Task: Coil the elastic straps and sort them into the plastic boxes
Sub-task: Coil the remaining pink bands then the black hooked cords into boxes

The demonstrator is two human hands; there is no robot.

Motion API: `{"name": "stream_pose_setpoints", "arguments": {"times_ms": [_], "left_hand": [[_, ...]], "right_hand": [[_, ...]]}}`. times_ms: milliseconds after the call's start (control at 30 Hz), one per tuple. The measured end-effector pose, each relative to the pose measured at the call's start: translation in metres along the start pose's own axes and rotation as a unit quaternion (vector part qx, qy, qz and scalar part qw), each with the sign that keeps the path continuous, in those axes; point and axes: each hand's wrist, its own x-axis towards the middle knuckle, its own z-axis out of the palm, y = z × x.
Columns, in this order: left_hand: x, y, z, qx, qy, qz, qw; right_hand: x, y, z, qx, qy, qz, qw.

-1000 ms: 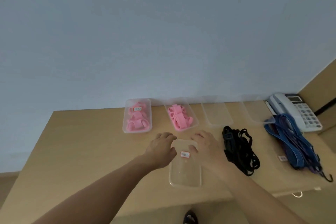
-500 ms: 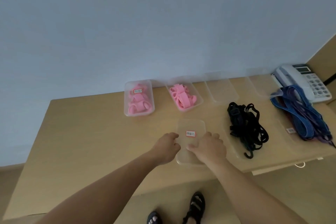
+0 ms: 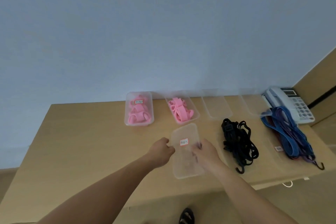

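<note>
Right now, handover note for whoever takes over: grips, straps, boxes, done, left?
Left grip and right grip: both hold the labelled lid, near the table's front edge.
Done: pink straps fill the left pink box, which seems lidded, and the right pink box, which is open.
Left: black straps and blue straps lie loose and uncoiled; two empty boxes wait at the back.
</note>
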Motion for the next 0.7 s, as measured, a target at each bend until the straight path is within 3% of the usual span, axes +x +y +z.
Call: {"name": "stream_pose_setpoints", "arguments": {"times_ms": [133, 267, 467, 700], "left_hand": [[0.007, 0.022, -0.01, -0.071, 0.044, 0.011, 0.996], [0.026, 0.046, -0.03, -0.143, 0.108, 0.019, 0.984], [0.073, 0.073, -0.049, -0.156, 0.157, -0.012, 0.975], [0.124, 0.077, -0.045, -0.096, 0.204, -0.087, 0.97]], "right_hand": [[0.004, -0.03, -0.02, 0.019, -0.008, -0.11, 0.994], [0.029, -0.062, -0.037, -0.017, 0.021, -0.166, 0.986], [0.102, -0.091, -0.05, -0.074, 0.042, -0.177, 0.98], [0.179, -0.093, -0.037, -0.144, 0.003, -0.183, 0.973]]}}
